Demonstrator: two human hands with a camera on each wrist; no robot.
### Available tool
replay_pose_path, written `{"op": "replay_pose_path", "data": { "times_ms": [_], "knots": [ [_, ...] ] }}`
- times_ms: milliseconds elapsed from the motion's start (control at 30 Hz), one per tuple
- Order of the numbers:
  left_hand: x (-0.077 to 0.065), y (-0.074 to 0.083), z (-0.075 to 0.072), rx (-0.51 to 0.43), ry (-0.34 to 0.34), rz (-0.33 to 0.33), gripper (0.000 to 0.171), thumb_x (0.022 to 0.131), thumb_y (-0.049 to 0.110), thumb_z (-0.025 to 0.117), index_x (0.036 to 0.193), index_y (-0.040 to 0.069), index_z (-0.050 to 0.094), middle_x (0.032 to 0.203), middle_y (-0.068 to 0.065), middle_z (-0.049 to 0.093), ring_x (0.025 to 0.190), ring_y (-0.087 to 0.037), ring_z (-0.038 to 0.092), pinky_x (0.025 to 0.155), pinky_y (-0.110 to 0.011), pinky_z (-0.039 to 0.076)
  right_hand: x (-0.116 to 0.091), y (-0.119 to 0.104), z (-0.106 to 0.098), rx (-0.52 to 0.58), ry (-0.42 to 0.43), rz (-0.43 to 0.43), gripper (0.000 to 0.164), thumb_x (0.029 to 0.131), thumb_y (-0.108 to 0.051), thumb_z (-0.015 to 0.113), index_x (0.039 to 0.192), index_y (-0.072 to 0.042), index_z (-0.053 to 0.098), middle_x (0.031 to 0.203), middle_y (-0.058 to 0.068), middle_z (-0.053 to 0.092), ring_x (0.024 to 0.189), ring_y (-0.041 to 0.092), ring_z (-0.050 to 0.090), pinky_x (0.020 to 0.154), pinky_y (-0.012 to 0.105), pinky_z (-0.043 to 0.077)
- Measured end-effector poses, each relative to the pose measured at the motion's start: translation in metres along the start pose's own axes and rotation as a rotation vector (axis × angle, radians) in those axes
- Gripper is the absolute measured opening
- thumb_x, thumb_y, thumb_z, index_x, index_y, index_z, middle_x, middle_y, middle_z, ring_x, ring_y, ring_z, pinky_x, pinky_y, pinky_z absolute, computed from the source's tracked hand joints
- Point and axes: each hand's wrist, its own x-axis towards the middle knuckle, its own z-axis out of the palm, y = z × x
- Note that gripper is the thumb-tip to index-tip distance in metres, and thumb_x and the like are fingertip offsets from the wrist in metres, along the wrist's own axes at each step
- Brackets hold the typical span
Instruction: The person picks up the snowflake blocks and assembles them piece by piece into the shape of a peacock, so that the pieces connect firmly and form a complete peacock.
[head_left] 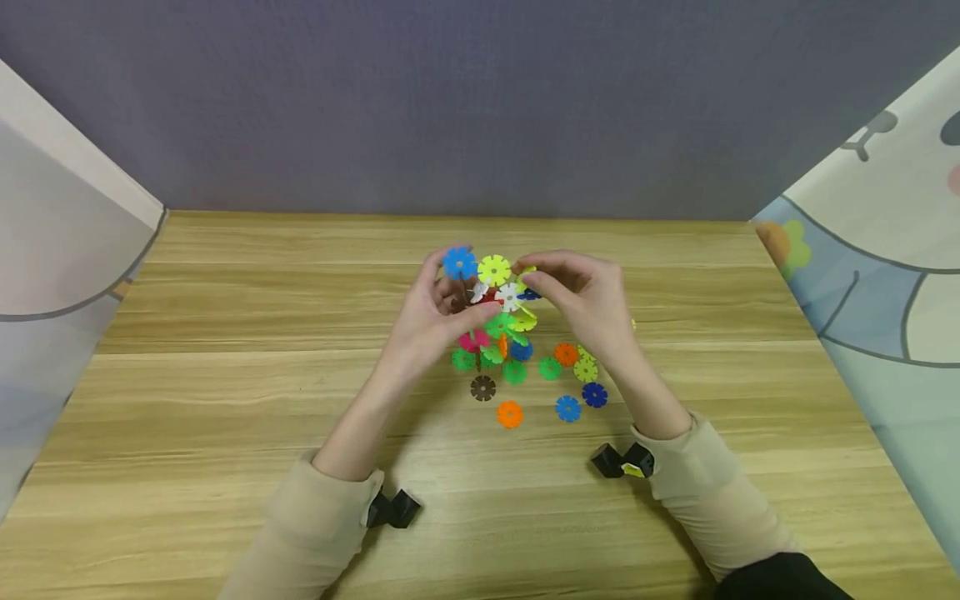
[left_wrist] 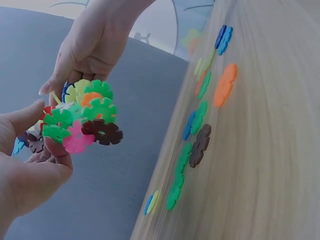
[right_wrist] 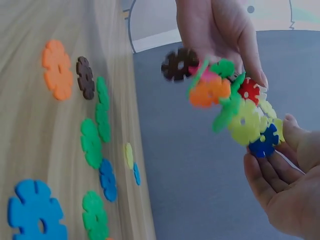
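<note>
My left hand (head_left: 420, 325) holds a cluster of interlocked plastic snowflake discs (left_wrist: 77, 112) above the table, its thumb across the near side. Green, pink, brown, orange, red, white, yellow and blue discs slot together at various angles. At the cluster's right side, my right hand (head_left: 596, 304) pinches a yellow snowflake disc (head_left: 527, 275) between thumb and fingers. A dark blue disc (right_wrist: 263, 142) sits against those fingers, on the cluster's edge. Whether the pinched disc is fully slotted in is hidden by the fingertips. In the left wrist view, both hands meet around the cluster.
Loose discs lie on the wooden table (head_left: 262, 375) below the hands: an orange one (head_left: 510, 414), a brown one (head_left: 483, 387), a light blue one (head_left: 567, 408), a dark blue one (head_left: 595, 394) and several green ones. A grey panel (head_left: 480, 108) stands behind the table.
</note>
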Motion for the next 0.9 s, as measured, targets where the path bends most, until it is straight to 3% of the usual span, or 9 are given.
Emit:
{"op": "replay_pose_path", "data": {
  "times_ms": [167, 367, 700, 900],
  "knots": [
    [0.002, -0.004, 0.003, 0.031, -0.019, 0.052, 0.085, 0.083, 0.006, 0.083, 0.152, 0.028, 0.040, 0.117, -0.006, 0.059, 0.105, -0.022, 0.056, 0.090, -0.030, 0.050, -0.001, 0.001, 0.003, 0.010, 0.023, 0.001, 0.018, 0.095, -0.003, 0.072, 0.112, 0.002, 0.076, 0.108, 0.019, 0.078, 0.089, 0.008, 0.075, 0.082, 0.028, 0.063],
    [0.002, -0.008, 0.008, 0.011, 0.035, 0.096, 0.079, 0.083, -0.002, 0.078, 0.150, 0.023, 0.044, 0.125, -0.010, 0.065, 0.107, -0.021, 0.062, 0.091, -0.025, 0.055, -0.004, 0.002, 0.008, 0.016, 0.017, -0.001, 0.017, 0.094, -0.003, 0.072, 0.110, 0.001, 0.076, 0.108, 0.019, 0.078, 0.088, 0.009, 0.075, 0.079, 0.027, 0.063],
    [0.000, -0.010, 0.012, -0.002, 0.095, 0.073, 0.070, 0.083, -0.003, 0.081, 0.142, 0.021, 0.052, 0.116, -0.007, 0.066, 0.101, -0.020, 0.060, 0.084, -0.022, 0.053, -0.008, 0.004, 0.015, 0.039, 0.043, -0.010, 0.017, 0.093, -0.001, 0.073, 0.109, 0.004, 0.076, 0.105, 0.022, 0.077, 0.085, 0.009, 0.074, 0.073, 0.023, 0.061],
    [-0.001, -0.010, 0.013, -0.002, 0.120, 0.064, 0.066, 0.082, -0.003, 0.082, 0.137, 0.018, 0.053, 0.117, -0.006, 0.065, 0.104, -0.021, 0.060, 0.091, -0.027, 0.054, -0.010, 0.004, 0.021, 0.074, 0.074, -0.016, 0.018, 0.091, 0.001, 0.074, 0.108, 0.006, 0.075, 0.104, 0.026, 0.076, 0.085, 0.008, 0.074, 0.075, 0.022, 0.061]
  ]
}}
